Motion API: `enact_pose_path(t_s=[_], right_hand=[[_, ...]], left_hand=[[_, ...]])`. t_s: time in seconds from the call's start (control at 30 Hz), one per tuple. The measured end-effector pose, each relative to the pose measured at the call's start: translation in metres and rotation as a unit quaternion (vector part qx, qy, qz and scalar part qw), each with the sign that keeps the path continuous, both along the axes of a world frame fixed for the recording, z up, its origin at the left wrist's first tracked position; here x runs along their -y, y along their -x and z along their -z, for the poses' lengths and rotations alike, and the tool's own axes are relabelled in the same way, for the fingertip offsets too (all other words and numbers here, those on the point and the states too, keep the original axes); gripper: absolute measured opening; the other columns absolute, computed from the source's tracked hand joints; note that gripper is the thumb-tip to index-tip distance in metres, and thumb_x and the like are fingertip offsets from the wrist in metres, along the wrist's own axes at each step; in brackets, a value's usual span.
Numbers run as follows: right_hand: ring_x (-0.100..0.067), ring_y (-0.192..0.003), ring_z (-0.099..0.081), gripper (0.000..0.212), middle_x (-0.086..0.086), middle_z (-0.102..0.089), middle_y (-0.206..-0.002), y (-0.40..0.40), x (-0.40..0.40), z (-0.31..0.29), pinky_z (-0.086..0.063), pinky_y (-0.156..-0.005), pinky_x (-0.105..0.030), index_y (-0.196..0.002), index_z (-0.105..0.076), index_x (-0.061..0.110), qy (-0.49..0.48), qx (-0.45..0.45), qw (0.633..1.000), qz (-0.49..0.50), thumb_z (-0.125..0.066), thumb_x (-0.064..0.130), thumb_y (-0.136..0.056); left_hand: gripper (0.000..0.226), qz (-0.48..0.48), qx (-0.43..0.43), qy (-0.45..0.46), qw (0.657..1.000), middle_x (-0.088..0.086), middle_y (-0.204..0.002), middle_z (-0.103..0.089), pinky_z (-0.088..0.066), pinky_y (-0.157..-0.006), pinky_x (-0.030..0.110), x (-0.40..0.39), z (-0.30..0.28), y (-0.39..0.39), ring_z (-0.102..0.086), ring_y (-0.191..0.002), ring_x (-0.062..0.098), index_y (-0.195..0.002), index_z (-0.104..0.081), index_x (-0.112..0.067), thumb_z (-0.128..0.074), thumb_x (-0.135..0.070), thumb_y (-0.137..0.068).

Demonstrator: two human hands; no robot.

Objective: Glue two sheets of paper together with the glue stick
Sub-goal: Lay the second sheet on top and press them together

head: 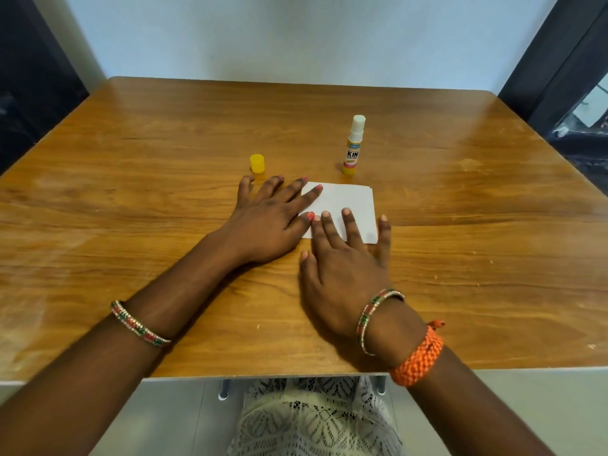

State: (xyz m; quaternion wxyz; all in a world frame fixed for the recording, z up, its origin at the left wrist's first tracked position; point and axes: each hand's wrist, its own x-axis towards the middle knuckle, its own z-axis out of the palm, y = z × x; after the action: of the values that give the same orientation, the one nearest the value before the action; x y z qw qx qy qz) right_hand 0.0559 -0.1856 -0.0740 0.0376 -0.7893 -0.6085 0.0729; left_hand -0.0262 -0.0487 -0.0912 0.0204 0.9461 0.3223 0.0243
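Note:
Two small white paper sheets (348,202) lie stacked on the wooden table (164,153), their edges slightly offset at the top right. My left hand (269,218) lies flat, fingers spread, with its fingertips on the stack's left edge. My right hand (345,268) presses flat on the stack's near edge, fingers apart. Just behind the paper stands the glue stick (353,146), upright and uncapped, with its white glue extended. Its yellow cap (257,163) sits on the table to the left, beyond my left hand.
The table's near edge (263,375) runs just above my lap. A pale wall stands behind the table's far edge. Dark furniture flanks the table on both sides.

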Motion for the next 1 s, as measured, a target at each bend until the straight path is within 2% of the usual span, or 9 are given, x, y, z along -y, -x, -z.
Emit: enact_pose_path(t_s=[0.13,0.23,0.37,0.47,0.6,0.73,0.87,1.0], right_hand=[[-0.018,-0.142,0.02,0.061,0.013,0.006,-0.156,-0.016,0.018,0.001,0.028,-0.106,-0.053,-0.146,0.005,0.029,-0.012,-0.002,1.0,0.01,0.001,0.049,-0.089],[-0.018,-0.142,0.02,0.067,0.014,0.006,-0.156,-0.035,0.03,-0.003,0.028,-0.105,-0.051,-0.146,0.006,0.031,0.015,0.007,0.998,0.057,0.007,0.052,-0.082],[-0.021,-0.143,0.018,0.059,0.008,0.001,-0.157,-0.045,0.019,-0.008,0.028,-0.103,-0.053,-0.148,0.0,0.024,0.043,0.027,0.994,0.098,-0.001,0.046,-0.093],[-0.021,-0.144,0.015,0.055,0.007,0.0,-0.158,-0.043,-0.013,-0.008,0.024,-0.104,-0.056,-0.148,-0.004,0.023,0.046,-0.005,0.998,0.048,-0.01,0.037,-0.095],[-0.016,-0.145,0.01,0.054,0.009,0.005,-0.158,-0.046,-0.044,-0.002,0.014,-0.111,-0.055,-0.147,0.002,0.026,0.035,-0.037,0.998,-0.035,-0.012,0.037,-0.096],[-0.016,-0.145,0.008,0.054,0.008,0.005,-0.158,-0.058,-0.042,0.007,0.003,-0.116,-0.047,-0.147,0.003,0.031,0.017,-0.025,0.999,-0.018,-0.014,0.04,-0.096],[-0.02,-0.145,0.008,0.055,0.008,0.007,-0.158,-0.072,-0.043,0.005,0.003,-0.115,-0.049,-0.147,0.003,0.028,0.038,-0.023,0.997,0.063,-0.013,0.041,-0.096],[-0.021,-0.145,0.009,0.055,0.007,0.008,-0.158,-0.071,-0.045,0.005,0.004,-0.115,-0.05,-0.147,0.004,0.027,0.043,-0.022,0.996,0.072,-0.012,0.04,-0.096]], left_hand=[[0.054,0.001,-0.01,0.006,1.0,-0.009,-0.158,-0.004,0.004,-0.11,0.056,-0.001,-0.001,0.0,-0.005,-0.144,0.022,-0.145,-0.004,-0.042,-0.009,-0.053,-0.093],[0.053,0.006,-0.017,0.005,1.0,-0.008,-0.158,-0.002,0.007,-0.11,0.057,-0.001,-0.003,0.0,-0.002,-0.144,0.022,-0.146,-0.002,-0.04,-0.011,-0.051,-0.095],[0.056,0.013,-0.023,0.012,1.0,-0.008,-0.158,0.001,0.01,-0.111,0.055,-0.002,-0.004,0.0,0.004,-0.145,0.019,-0.147,0.002,-0.035,-0.009,-0.053,-0.095],[0.057,0.023,-0.02,0.016,0.999,-0.008,-0.158,0.002,0.008,-0.111,0.054,-0.001,-0.004,0.0,0.013,-0.144,0.017,-0.147,0.002,-0.033,-0.011,-0.051,-0.095],[0.064,0.033,0.005,0.022,0.999,-0.008,-0.158,0.001,0.006,-0.111,0.05,-0.002,-0.002,0.001,0.023,-0.141,0.014,-0.148,0.0,-0.026,-0.006,-0.053,-0.09],[0.059,0.026,-0.004,0.034,0.999,-0.008,-0.158,0.002,0.001,-0.111,0.049,-0.001,-0.002,0.0,0.016,-0.143,0.013,-0.148,0.001,-0.026,-0.013,-0.049,-0.096],[0.06,0.001,-0.004,0.022,1.0,-0.011,-0.158,-0.003,-0.003,-0.11,0.049,0.0,-0.003,-0.001,0.002,-0.145,0.017,-0.148,-0.001,-0.03,-0.014,-0.053,-0.094],[0.064,-0.009,-0.007,0.016,1.0,-0.01,-0.158,-0.003,-0.007,-0.111,0.05,0.0,-0.001,-0.001,-0.003,-0.145,0.018,-0.147,-0.001,-0.032,-0.013,-0.06,-0.091]])
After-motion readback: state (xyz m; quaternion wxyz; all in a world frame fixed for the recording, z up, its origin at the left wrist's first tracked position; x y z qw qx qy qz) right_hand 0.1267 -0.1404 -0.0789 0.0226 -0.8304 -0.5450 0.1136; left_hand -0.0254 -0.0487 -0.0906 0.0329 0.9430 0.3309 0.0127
